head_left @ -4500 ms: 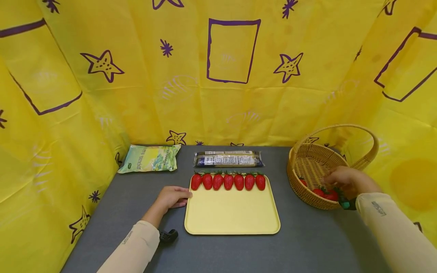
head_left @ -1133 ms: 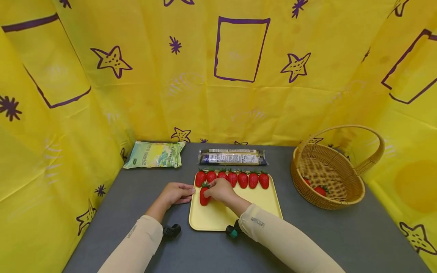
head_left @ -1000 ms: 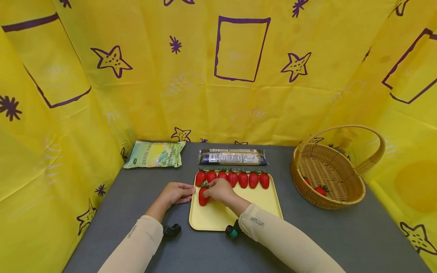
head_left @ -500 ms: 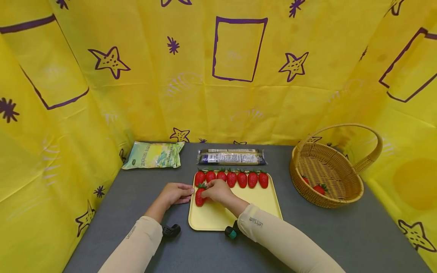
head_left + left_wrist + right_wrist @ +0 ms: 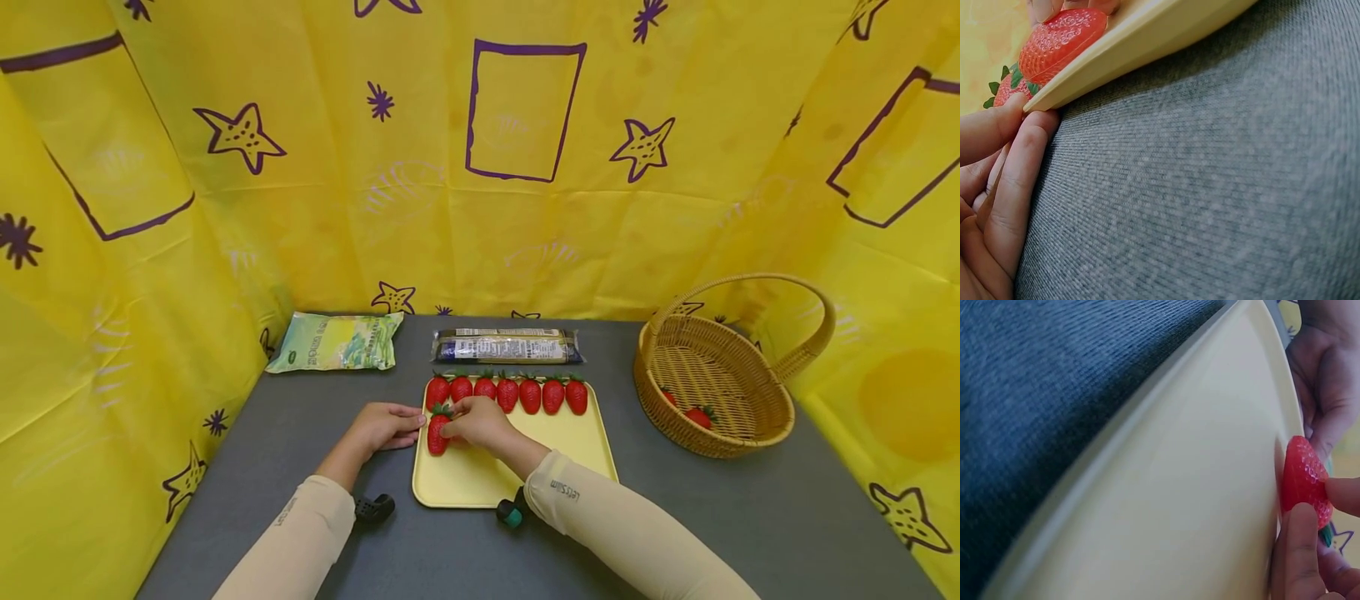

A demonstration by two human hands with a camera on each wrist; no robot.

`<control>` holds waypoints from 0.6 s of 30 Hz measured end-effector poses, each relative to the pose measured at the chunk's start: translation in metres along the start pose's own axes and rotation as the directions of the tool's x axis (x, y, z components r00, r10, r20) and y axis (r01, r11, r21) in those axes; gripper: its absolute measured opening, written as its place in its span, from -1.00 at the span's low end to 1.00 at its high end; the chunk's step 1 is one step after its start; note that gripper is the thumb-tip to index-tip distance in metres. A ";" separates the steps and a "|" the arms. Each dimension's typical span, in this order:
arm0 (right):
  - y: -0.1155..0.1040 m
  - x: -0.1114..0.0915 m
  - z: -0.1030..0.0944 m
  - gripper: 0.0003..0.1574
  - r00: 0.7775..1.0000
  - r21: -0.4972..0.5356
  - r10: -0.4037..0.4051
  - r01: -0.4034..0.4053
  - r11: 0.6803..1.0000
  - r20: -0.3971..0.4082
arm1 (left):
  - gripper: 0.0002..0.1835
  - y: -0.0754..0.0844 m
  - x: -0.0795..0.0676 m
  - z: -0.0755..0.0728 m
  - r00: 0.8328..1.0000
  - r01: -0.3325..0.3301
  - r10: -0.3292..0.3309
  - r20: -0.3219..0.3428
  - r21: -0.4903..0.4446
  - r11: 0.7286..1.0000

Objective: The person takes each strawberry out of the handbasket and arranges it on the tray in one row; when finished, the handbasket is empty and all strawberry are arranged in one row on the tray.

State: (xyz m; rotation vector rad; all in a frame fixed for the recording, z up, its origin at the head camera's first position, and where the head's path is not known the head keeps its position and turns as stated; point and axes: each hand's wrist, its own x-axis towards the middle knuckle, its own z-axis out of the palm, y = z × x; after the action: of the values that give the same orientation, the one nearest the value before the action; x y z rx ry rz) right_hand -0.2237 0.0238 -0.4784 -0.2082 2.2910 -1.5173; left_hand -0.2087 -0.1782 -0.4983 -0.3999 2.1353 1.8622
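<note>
My right hand point(image 5: 480, 423) pinches a red strawberry point(image 5: 437, 435) with green leaves at the left side of a pale yellow tray point(image 5: 517, 475). In the right wrist view the thumb and fingers lie on either side of that strawberry point(image 5: 1305, 478), close over the tray surface. My left hand point(image 5: 386, 427) pinches the tray's left rim; in the left wrist view its thumb is on top of the rim point(image 5: 1054, 94) and a finger beneath. A row of several strawberries point(image 5: 507, 395) lines the tray's far edge, leaves pointing away.
A wicker basket point(image 5: 720, 450) with a tall handle stands at the right, a few strawberries point(image 5: 701, 417) inside. Behind the tray lies a dark clear-wrapped packet point(image 5: 507, 346); a green-yellow bag point(image 5: 335, 342) is at the back left. Yellow cloth point(image 5: 525, 250) surrounds the grey table.
My right hand has come from the basket to the tray with a strawberry, then shifted it slightly left to beneath the row's left end. The left hand stays at the rim.
</note>
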 end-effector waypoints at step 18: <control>-0.011 -0.026 -0.047 -0.33 0.997 -0.187 0.021 -0.006 0.982 0.080 | -0.59 0.001 0.000 -0.001 1.000 0.011 -0.011 0.001 0.014 1.000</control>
State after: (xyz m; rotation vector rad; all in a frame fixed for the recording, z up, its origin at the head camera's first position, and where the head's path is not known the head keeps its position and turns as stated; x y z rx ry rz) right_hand -0.2193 0.0676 -0.4463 -0.2992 2.3633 -1.2632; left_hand -0.2090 -0.1789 -0.4978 -0.4062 2.1400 1.8404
